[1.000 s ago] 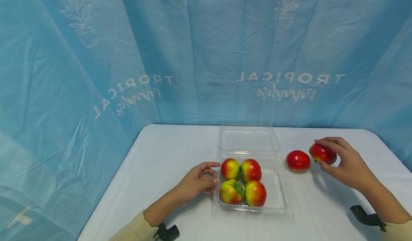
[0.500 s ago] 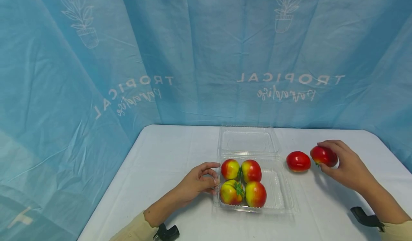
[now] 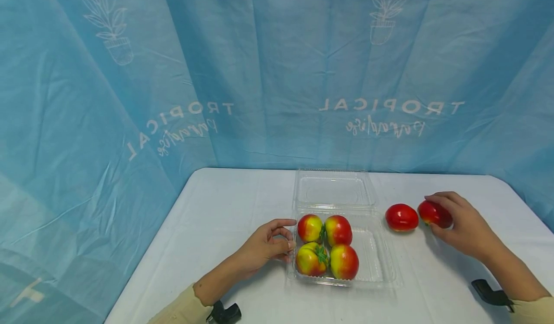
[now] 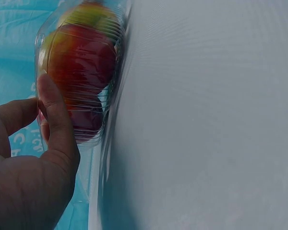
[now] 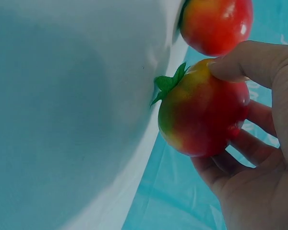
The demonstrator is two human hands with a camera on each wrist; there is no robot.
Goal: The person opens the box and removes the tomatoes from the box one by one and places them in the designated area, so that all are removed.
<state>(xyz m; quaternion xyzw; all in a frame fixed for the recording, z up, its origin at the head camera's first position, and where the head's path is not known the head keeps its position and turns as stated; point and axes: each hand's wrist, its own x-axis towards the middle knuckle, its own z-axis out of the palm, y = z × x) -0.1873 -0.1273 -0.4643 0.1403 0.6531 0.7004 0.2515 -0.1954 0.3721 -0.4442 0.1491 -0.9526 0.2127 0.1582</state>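
Note:
My right hand [image 3: 469,228] grips a red tomato [image 3: 434,213] at the right of the table, thumb on the near side and fingers around the far side. In the right wrist view that tomato [image 5: 204,112] shows yellow patches and a green leafy top. Just left of it lies a second red tomato [image 3: 401,217]. A clear plastic clamshell box [image 3: 374,252] stands with its lid folded back. Several red-and-yellow tomatoes [image 3: 344,261] fill its left and middle. My left hand [image 3: 266,247] pinches the box's left rim between thumb and finger, also seen in the left wrist view.
The opened lid [image 3: 333,189] lies flat behind the box. A white cloth [image 3: 233,194] covers the table. Blue printed curtains [image 3: 277,74] hang along the back and left side. A black wrist mount [image 3: 491,292] is strapped to the right forearm.
My right hand has lowered slightly with the tomato, and its fingers reach a little differently over it. The left hand and the box have stayed in place.

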